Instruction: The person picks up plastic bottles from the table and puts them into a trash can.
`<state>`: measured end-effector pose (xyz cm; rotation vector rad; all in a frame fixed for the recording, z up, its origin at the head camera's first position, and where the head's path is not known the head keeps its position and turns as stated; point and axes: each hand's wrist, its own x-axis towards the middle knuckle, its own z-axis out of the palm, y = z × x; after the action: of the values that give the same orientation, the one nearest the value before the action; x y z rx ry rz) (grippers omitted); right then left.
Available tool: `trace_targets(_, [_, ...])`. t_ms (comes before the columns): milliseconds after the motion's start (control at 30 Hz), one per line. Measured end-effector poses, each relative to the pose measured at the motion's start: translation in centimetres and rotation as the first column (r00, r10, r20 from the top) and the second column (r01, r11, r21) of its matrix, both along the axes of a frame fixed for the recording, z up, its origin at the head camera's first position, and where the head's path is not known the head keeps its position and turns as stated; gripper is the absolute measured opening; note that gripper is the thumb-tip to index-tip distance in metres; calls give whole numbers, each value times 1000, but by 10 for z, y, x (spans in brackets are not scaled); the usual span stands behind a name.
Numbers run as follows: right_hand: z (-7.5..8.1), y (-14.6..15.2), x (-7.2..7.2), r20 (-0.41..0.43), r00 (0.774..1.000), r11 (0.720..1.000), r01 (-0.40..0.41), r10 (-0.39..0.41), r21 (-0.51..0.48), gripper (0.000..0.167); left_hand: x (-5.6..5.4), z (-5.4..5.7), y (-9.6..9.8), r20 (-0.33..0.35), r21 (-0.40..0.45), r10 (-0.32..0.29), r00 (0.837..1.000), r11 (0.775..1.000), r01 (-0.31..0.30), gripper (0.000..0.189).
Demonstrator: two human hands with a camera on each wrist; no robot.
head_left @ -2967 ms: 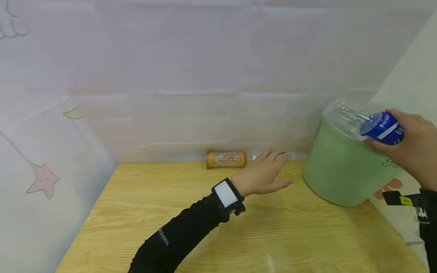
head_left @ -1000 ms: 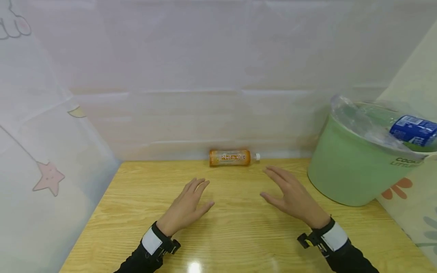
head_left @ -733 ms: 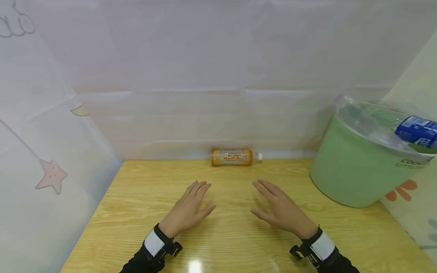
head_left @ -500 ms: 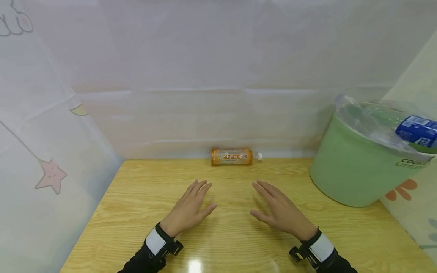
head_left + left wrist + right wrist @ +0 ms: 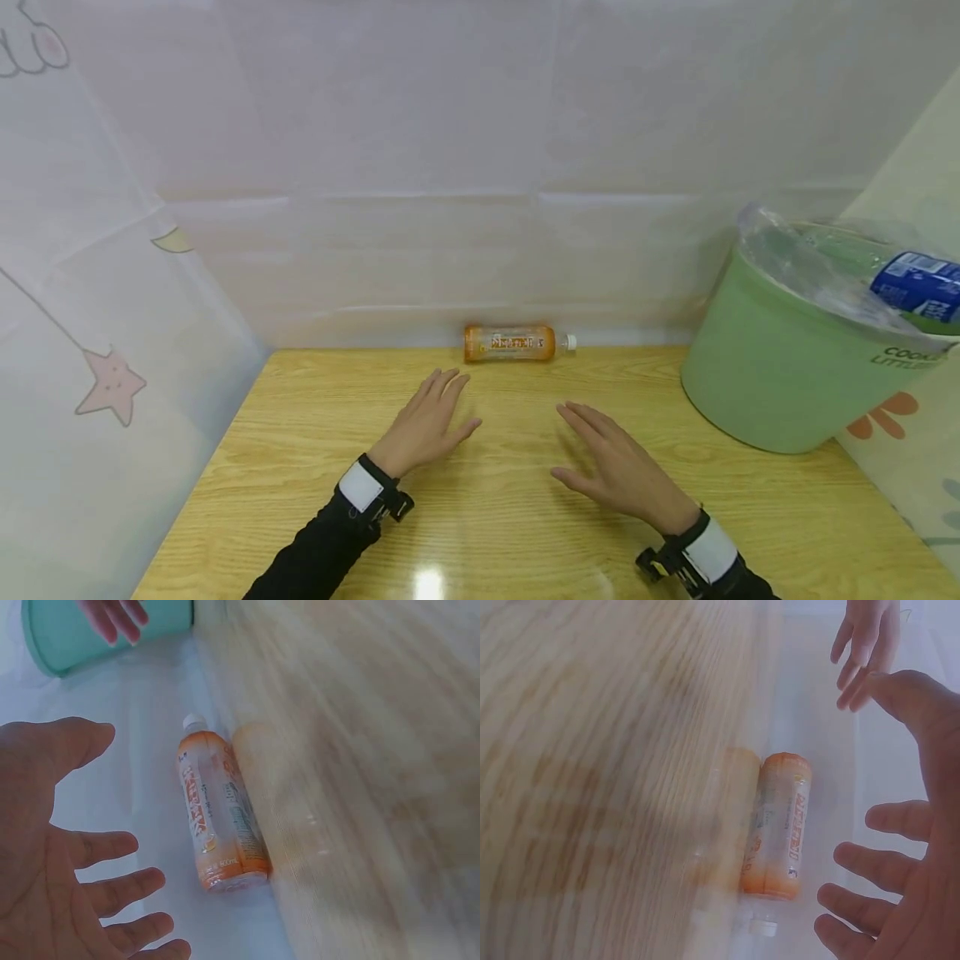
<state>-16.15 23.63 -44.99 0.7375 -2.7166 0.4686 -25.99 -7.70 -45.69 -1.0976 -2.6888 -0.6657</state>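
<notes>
A plastic bottle [image 5: 510,343] with an orange label and white cap lies on its side at the table's back edge, its cap toward the right. My left hand [image 5: 423,425] is just in front of the bottle's base end, fingers spread and holding nothing. Lower right of the bottle, my right hand [image 5: 622,471] hovers over the table with loose, straight fingers, also holding nothing. Both wrist views show the orange bottle [image 5: 219,810] apart from the fingers. A second bottle with a blue label [image 5: 918,287] lies in the mouth of a green bin [image 5: 787,375].
The bin stands at the back right of the wooden table [image 5: 495,533], with a clear plastic liner [image 5: 810,275] folded over its rim. White sheeting [image 5: 420,167] rises behind the table, and printed walls flank both sides.
My right hand has let go of the blue-labelled bottle in the bin and come back over the table. My left hand drew back from the orange bottle, then moved slightly forward toward it.
</notes>
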Motion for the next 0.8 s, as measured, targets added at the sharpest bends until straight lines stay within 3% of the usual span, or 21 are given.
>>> trace_targets(300, [4, 0, 3, -24, 1000, 1000, -16, 15, -21, 87, -49, 9, 30, 37, -57, 15, 999, 998, -13, 73])
trace_targets(533, [7, 0, 4, 11, 1000, 1000, 6, -6, -22, 88, -88, 14, 52, -6, -50, 62, 998, 997, -62, 80])
trace_targets(667, [6, 0, 6, 61, 998, 999, 27, -26, -28, 89, -102, 11, 62, -5, -57, 99, 995, 993, -99, 86])
trace_targets(800, [4, 0, 7, 79, 997, 999, 25, -21, -45, 89, -108, 6, 69, 36, -49, 127, 991, 991, -125, 89])
